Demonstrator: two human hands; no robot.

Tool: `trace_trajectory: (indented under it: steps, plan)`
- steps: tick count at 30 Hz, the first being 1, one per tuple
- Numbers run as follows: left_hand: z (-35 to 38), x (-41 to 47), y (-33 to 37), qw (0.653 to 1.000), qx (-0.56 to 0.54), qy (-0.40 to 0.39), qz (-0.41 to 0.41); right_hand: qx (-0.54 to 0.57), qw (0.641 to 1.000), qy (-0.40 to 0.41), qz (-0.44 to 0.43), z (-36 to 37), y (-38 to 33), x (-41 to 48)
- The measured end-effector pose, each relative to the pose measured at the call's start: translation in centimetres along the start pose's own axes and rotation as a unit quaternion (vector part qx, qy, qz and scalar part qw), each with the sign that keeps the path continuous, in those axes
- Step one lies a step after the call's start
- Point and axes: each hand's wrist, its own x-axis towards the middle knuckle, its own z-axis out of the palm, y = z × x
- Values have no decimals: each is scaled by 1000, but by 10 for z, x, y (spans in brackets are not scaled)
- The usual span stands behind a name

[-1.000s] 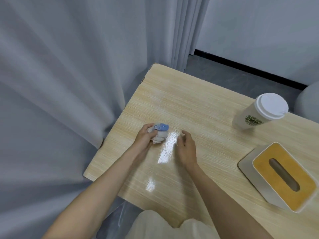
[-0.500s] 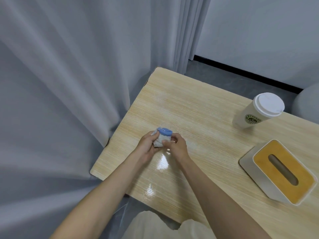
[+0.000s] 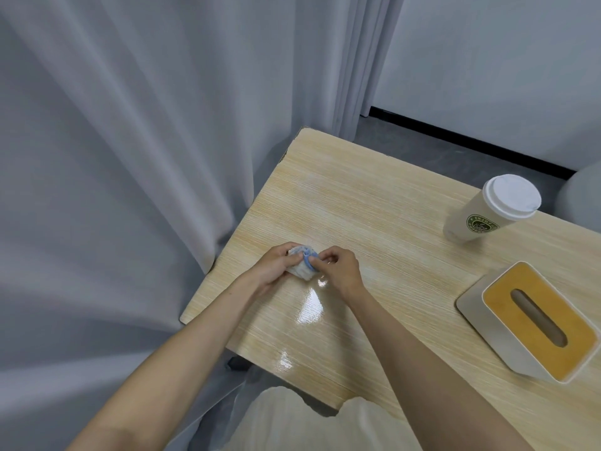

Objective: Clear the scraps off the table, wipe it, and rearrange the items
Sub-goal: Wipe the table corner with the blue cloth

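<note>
A small crumpled white wad with a blue ring-shaped piece (image 3: 304,263) is held just above the light wooden table (image 3: 374,222) near its left edge. My left hand (image 3: 276,265) grips the wad from the left. My right hand (image 3: 338,265) pinches at its blue part from the right. Both hands meet over the wad, and most of it is hidden by my fingers. A paper coffee cup with a white lid (image 3: 487,213) stands at the back right. A white tissue box with an orange top (image 3: 536,323) sits at the right.
Grey curtains (image 3: 130,157) hang close along the table's left side. Dark floor and a white wall with a black skirting lie beyond the far edge. My light-coloured lap (image 3: 309,424) is below the near edge. Wet-looking shiny patches (image 3: 310,307) lie on the tabletop by my hands.
My right hand came left from the tabletop and joined my left hand on the wad. The wad has been lifted slightly and turned, so the blue piece faces right.
</note>
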Motion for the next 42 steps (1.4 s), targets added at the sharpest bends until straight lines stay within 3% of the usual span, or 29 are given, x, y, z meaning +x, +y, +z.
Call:
trace_trajectory:
  steps: [6,10,17,26,30,32,34,36,38,40,42]
  plan:
    - [-5,-2,-2,999,33,-6,-25,-82,996,-33,-32,0,1,-5]
    - [-8,-7,-2,998,55,-7,-37,-80,996,-20,-38,5,-1,-11]
    - [-19,-15,-3,996,61,56,-38,-197,971,-60,-119,15,-14,-21]
    - [-26,-18,-9,996,40,36,-68,-251,958,-38,-136,21,10,-23]
    - [-35,-13,1,986,151,23,-60,-261,960,-4,-104,15,18,-25]
    - [-42,-7,11,968,237,79,-9,-252,965,20,-61,9,25,-26]
    - [-48,4,17,941,273,186,68,-243,969,30,-28,3,30,-28]
    - [-51,16,14,884,310,333,110,-219,975,25,-22,-5,34,-30]
    - [-40,22,-3,822,373,418,97,-204,978,22,-28,-13,35,-31]
    - [-16,22,-37,774,489,376,146,-237,970,39,-29,-18,38,-29]
    - [10,19,-73,741,582,235,240,-286,955,77,-28,-20,42,-23]
